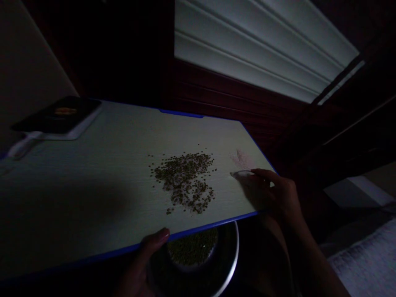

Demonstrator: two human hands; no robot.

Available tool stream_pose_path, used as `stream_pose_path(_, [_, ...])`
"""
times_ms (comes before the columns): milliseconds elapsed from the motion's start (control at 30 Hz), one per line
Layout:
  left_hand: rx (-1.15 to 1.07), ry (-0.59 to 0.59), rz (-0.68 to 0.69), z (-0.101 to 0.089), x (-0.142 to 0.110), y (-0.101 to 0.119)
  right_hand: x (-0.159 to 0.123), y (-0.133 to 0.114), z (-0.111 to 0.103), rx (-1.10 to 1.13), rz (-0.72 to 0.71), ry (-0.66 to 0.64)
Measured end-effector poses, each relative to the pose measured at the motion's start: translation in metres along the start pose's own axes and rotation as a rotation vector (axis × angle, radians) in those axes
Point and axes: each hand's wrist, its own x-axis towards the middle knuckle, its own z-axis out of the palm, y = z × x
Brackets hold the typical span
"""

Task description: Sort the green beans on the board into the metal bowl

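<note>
A loose patch of small dark greenish seeds or grains [185,177] lies spread on a pale, blue-edged board or tabletop [123,144]. On the right side, my right hand [278,189] is closed in a pinch on a thin, curved, pale-edged piece [243,172] whose kind I cannot make out. Just beyond it is a pinkish powdery smear [241,159]. The thumb of my left hand [142,260] rests at the board's near edge; its other fingers are lost in shadow. Beside it, below that edge, a round light-rimmed bowl [236,255] holds more greenish grains [194,247].
A dark-screened phone or tablet [64,113] with a white cable [23,144] lies at the far left of the board. Behind stands dark red panelling [216,90] below pale slats [247,53]. Light fabric [368,255] shows at lower right. The scene is dim.
</note>
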Motion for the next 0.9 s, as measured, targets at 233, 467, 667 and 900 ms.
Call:
stream_pose_path(233, [0.101, -0.091, 0.075, 0.019, -0.015, 0.004, 0.060, -0.005, 0.012, 0.096, -0.037, -0.040])
stream_pose_path(467, [0.039, -0.096, 0.105, -0.012, 0.025, -0.010, 0.115, -0.051, 0.040, 0.213, -0.157, -0.107])
stream_pose_path(667, [0.085, -0.052, 0.181, -0.013, 0.000, -0.003, 0.121, -0.073, 0.045, 0.277, -0.177, -0.159])
stream_pose_path(900, [0.103, 0.049, 0.155, -0.021, 0.010, -0.013, 0.090, -0.059, 0.034, 0.296, -0.177, -0.303])
